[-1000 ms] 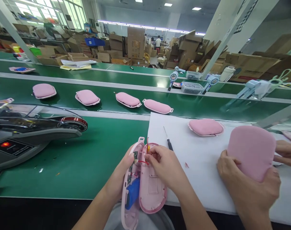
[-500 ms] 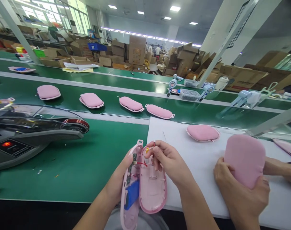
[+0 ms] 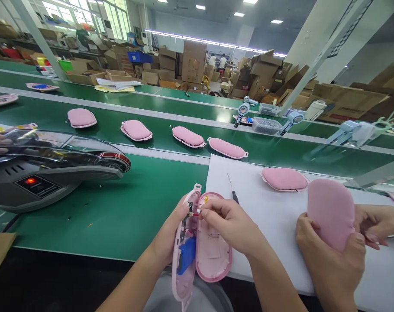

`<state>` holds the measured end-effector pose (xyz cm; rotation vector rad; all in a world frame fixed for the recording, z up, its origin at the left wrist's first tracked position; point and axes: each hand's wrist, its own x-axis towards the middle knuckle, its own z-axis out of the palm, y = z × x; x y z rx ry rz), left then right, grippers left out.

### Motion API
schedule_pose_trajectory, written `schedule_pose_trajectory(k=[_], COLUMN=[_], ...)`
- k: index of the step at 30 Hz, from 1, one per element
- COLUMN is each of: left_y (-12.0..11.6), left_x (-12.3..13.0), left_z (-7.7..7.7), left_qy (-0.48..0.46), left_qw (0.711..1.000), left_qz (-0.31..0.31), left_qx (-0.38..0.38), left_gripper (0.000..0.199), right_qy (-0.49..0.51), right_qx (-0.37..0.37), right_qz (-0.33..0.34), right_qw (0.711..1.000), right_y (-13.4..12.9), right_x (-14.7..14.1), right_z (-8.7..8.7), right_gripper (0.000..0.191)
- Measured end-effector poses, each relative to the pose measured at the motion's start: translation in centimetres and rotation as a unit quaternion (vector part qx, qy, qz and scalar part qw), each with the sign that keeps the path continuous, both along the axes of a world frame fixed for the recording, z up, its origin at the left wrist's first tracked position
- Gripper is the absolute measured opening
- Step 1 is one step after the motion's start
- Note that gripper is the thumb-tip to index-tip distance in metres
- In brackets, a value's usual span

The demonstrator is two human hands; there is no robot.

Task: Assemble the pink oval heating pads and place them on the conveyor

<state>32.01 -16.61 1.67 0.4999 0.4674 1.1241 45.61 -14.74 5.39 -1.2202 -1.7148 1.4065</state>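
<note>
At six o'clock in the view, the person's left hand (image 3: 168,232) is clamped on an edge-tilted oval pink plastic half-shell (image 3: 186,284) carrying a blue rectangular battery (image 3: 188,255). The right hand (image 3: 232,222) pinches a small white connector (image 3: 199,211) above a second oval pink plastic shell (image 3: 214,265), at the first's three o'clock. A black-handled metal screwdriver (image 3: 235,197) lies at the right hand's twelve o'clock, on a white sheet (image 3: 266,229).

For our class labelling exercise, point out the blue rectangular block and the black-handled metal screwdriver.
Blue rectangular block (image 3: 186,256), head view: its broad face.
Black-handled metal screwdriver (image 3: 235,196), head view: its handle.
</note>
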Motion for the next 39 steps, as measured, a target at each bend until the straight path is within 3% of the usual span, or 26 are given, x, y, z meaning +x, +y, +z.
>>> schedule_pose_trajectory(k=[6,13,20,29,34,39], left_y=[-0.1,-0.1,-0.1,-0.3,-0.3,-0.1], left_x=[-0.1,0.0,-0.1,-0.3,-0.4,-0.1], left_z=[-0.3,-0.3,-0.4,-1.1,-1.1,-0.9], left_qy=[0.019,0.013,0.020,0.066,0.129,0.120], left_qw=[1.000,1.000,1.000,0.997,0.990,0.992], left_qz=[0.011,0.012,0.016,0.024,0.031,0.025], left_qx=[0.009,0.004,0.005,0.018,0.037,0.004], left_gripper=[0.049,0.049,0.049,0.050,0.051,0.051], right_qy=[-0.049,-0.077,-0.075,-0.094,-0.089,-0.097], right_qx=[0.000,0.003,-0.002,0.094,0.140,0.205], right_qz=[0.035,0.016,0.014,-0.031,-0.068,-0.186], right_qw=[0.998,0.997,0.997,0.991,0.984,0.956], right_y=[-0.3,-0.2,-0.3,-0.8,-1.4,-1.3], right_x=[0.1,-0.3,-0.3,-0.6,-0.2,0.5], right_z=[0.1,-0.4,0.2,-0.4,-1.8,-4.6], right_gripper=[0.021,0.019,0.023,0.023,0.019,0.015])
